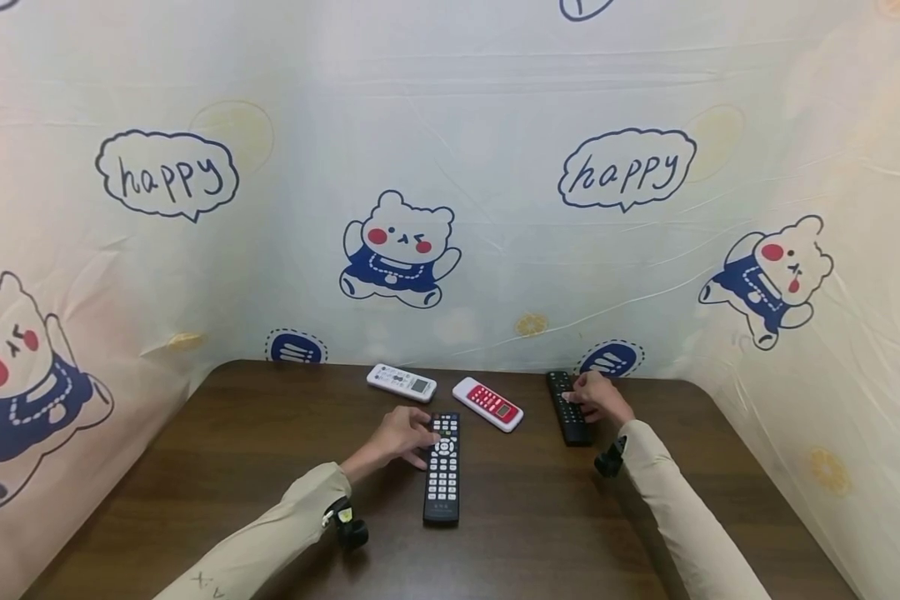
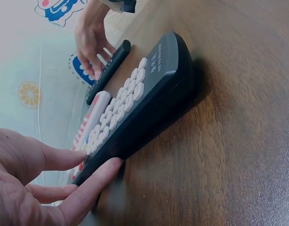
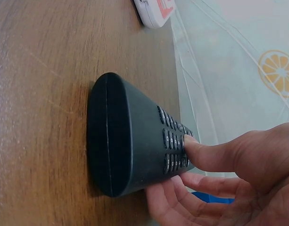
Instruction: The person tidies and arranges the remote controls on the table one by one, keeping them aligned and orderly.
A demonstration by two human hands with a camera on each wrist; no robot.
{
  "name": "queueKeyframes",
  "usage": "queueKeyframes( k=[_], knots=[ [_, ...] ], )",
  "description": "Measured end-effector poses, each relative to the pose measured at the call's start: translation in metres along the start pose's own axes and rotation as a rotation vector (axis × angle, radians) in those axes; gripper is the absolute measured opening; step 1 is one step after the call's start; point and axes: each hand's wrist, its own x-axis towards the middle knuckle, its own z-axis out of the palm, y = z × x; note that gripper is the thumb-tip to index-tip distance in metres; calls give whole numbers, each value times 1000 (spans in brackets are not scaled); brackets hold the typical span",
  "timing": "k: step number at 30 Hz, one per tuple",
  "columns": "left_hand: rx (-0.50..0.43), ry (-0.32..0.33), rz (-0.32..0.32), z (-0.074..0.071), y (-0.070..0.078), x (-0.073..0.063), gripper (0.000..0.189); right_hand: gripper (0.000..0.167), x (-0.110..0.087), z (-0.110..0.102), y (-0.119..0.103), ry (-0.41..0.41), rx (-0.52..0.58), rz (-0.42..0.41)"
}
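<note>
Near the middle of the table lies a long black remote control with white buttons (image 1: 442, 483). My left hand (image 1: 399, 435) pinches its upper left part, thumb on the button face and fingers against the side edge. Farther right, my right hand (image 1: 600, 398) holds an all-black remote control (image 1: 574, 429) by its right side. In the right wrist view the thumb (image 3: 210, 155) presses on the dark buttons, while the other fingers sit along the edge and their tips are partly hidden. A red-and-white remote control (image 1: 487, 404) lies between the two hands.
A white remote control (image 1: 401, 382) with a small grey screen lies at the table's back edge, just beyond my left hand. A printed curtain (image 1: 495, 208) rises behind the brown wooden table (image 1: 270, 417) and hangs along both its sides.
</note>
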Motion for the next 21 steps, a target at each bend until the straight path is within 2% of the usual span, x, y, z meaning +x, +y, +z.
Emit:
queueKeyframes(
  k=[6, 13, 21],
  knots=[
    [6, 19, -6, -3, 2, -2, 46, 20, 1, 1, -3, 4, 2, 6],
    [91, 27, 3, -12, 7, -4, 40, 18, 2, 2, -7, 3, -5, 5],
    [243, 66, 88, -18, 7, -1, 32, 22, 4, 2, -1, -3, -8, 19]
  ],
)
